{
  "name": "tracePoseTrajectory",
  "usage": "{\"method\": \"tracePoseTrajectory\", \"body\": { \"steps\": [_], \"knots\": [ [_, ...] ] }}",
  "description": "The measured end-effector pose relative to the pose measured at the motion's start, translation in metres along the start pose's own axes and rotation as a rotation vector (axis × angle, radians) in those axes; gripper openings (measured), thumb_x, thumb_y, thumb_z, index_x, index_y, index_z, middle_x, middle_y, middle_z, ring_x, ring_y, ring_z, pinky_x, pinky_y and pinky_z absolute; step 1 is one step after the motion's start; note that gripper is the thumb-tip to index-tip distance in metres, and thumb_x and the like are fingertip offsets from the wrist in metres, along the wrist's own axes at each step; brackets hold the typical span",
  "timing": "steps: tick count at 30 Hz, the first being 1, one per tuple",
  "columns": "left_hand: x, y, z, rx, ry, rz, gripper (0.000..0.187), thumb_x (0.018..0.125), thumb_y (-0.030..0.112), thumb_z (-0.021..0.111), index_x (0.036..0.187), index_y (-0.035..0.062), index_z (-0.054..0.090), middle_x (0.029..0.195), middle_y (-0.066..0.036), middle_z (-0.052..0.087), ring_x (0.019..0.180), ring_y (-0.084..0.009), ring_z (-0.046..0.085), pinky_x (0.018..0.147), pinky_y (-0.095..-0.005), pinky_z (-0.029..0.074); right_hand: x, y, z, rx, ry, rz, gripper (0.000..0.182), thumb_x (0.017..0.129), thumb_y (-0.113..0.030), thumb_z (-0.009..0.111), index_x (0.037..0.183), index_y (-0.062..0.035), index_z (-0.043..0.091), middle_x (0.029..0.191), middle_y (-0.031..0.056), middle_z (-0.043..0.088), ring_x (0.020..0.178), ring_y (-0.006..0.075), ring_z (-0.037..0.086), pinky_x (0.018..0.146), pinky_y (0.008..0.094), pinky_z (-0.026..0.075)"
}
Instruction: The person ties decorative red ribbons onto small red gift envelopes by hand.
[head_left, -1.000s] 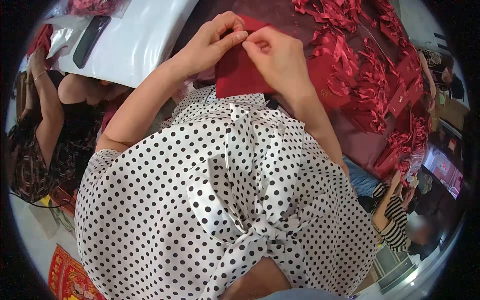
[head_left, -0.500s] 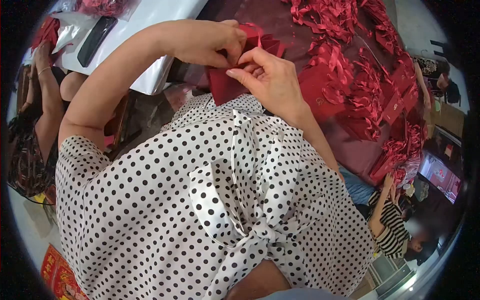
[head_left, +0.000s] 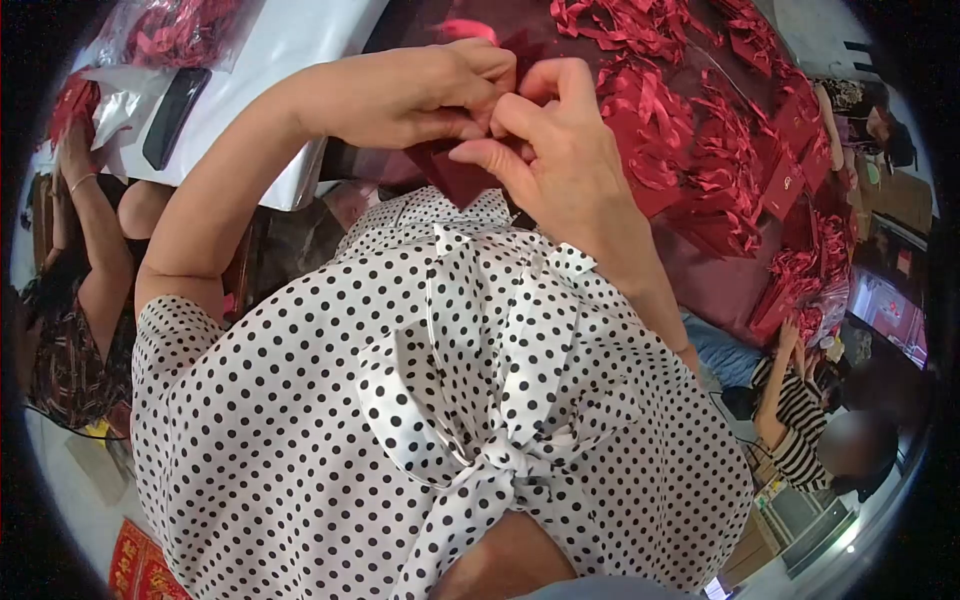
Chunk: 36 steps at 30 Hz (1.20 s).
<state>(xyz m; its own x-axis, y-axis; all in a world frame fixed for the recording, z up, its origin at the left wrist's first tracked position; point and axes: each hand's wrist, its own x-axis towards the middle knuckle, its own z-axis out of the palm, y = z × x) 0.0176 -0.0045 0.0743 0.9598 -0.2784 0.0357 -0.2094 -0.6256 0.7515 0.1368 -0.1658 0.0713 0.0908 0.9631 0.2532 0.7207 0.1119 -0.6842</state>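
Observation:
A dark red gift bag [head_left: 462, 178], stiff and folded, is held up in front of my chest. My left hand [head_left: 420, 98] has its fingers bent and pinched together at the bag's upper edge. Close against it, my right hand [head_left: 565, 135] is closed as well, thumb and curled fingers gripping the same edge. A bright red ribbon loop [head_left: 468, 30] stands out above my left hand. The fingers hide much of the bag and whatever small part they pinch.
Heaps of red bags with curled ribbons [head_left: 700, 150] cover the dark red table [head_left: 715, 285] at the right. A black phone [head_left: 176, 118] lies on a white surface beside plastic packs. People sit at left and right, one in a striped shirt [head_left: 795, 440].
Both hands have drawn closer together at the bag's edge, and my right hand has risen slightly. The ribbon loop has shifted up and left. The whole view has moved a little.

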Motion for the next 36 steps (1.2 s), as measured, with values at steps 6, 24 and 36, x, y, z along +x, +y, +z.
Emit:
{"method": "tracePoseTrajectory", "body": {
  "steps": [6,24,36],
  "knots": [
    [0.000,-0.010,-0.009,0.073,0.077,0.123,0.007,0.080,0.005,0.056,0.080,-0.0007,0.052,0.100,-0.014,0.047,0.100,-0.0298,0.044,0.087,-0.0350,0.036,0.001,0.007,0.005,0.029,0.131,-0.159,0.023,0.069,-0.021,0.073,0.072,-0.0042,0.058,0.078,0.0089,0.051,0.065,0.0274,0.057,0.058,0.0362,0.049],
    [0.002,-0.017,0.052,-0.028,0.844,-0.132,0.027,0.082,0.006,0.056,0.108,-0.0002,0.051,0.109,-0.015,0.050,0.102,-0.0270,0.050,0.090,-0.0329,0.039,0.048,0.095,0.032,0.895,0.072,0.227,0.024,0.087,-0.021,0.055,0.071,-0.0030,0.059,0.065,-0.0029,0.053,0.061,0.0037,0.048,0.057,0.0192,0.037],
    [-0.010,-0.044,0.040,-0.058,0.676,-0.355,0.028,0.075,0.018,0.069,0.085,0.0007,0.050,0.091,-0.009,0.044,0.093,-0.0250,0.041,0.079,-0.0310,0.036,0.072,0.105,0.042,1.203,-0.334,0.493,0.036,0.085,-0.042,0.057,0.080,-0.0065,0.062,0.070,0.0009,0.059,0.058,0.0065,0.052,0.050,0.0205,0.040]
  ]
}}
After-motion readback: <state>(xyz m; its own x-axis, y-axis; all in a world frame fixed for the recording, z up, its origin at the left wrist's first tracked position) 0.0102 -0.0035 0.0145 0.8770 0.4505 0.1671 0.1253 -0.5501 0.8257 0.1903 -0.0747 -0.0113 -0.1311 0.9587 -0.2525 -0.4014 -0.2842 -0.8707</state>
